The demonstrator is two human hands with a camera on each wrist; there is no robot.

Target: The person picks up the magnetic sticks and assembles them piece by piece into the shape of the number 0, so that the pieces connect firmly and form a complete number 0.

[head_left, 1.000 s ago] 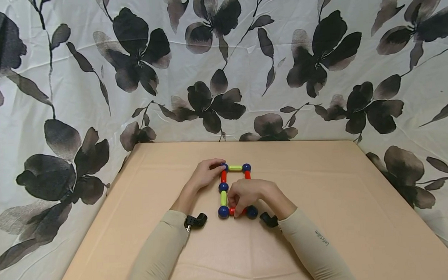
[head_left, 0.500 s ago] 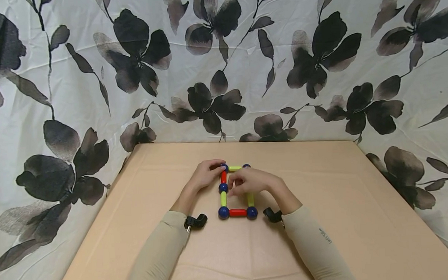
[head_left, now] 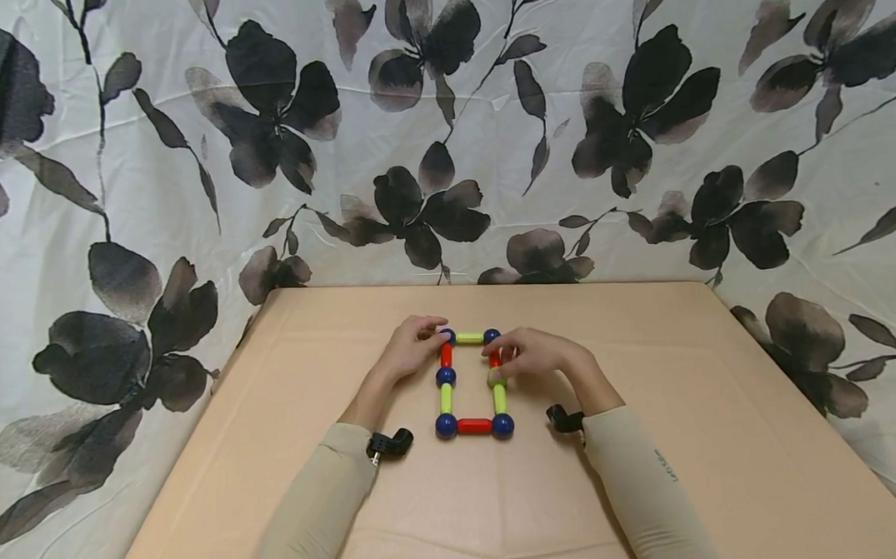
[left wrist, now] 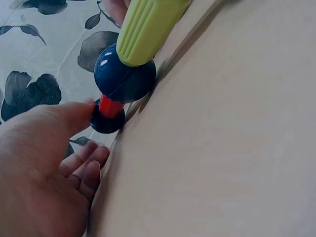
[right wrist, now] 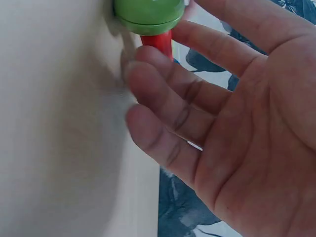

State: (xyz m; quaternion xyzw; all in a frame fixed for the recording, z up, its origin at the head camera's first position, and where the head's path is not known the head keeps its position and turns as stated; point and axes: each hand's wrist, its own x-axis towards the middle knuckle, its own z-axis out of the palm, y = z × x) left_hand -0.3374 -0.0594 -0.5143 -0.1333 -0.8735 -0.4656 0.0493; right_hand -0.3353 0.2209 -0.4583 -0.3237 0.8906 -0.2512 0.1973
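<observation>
Magnetic rods and balls form an upright-looking rectangle in the head view. A red rod (head_left: 474, 426) joins two blue balls at the near side; a yellow-green rod (head_left: 470, 338) spans the far side. My left hand (head_left: 410, 346) holds the far-left blue ball (left wrist: 107, 118), thumb against it. From that ball a red rod (head_left: 446, 355) leads to a middle blue ball (left wrist: 124, 75). On the right side, my right hand (head_left: 532, 352) is at a green ball (right wrist: 149, 12) and the red rod (right wrist: 158, 43) beyond it, fingers loosely bent; its thumb contact is unclear.
The rods lie on a tan-covered table (head_left: 650, 437). Behind it hangs a white cloth (head_left: 532, 142) with dark flowers. A black wrist camera (head_left: 390, 444) sits on the left wrist, another camera (head_left: 565, 419) on the right.
My right hand has moved from the near red rod up and rightward to the right side, uncovering the near rod and the space inside the rectangle. The left hand stays at its ball.
</observation>
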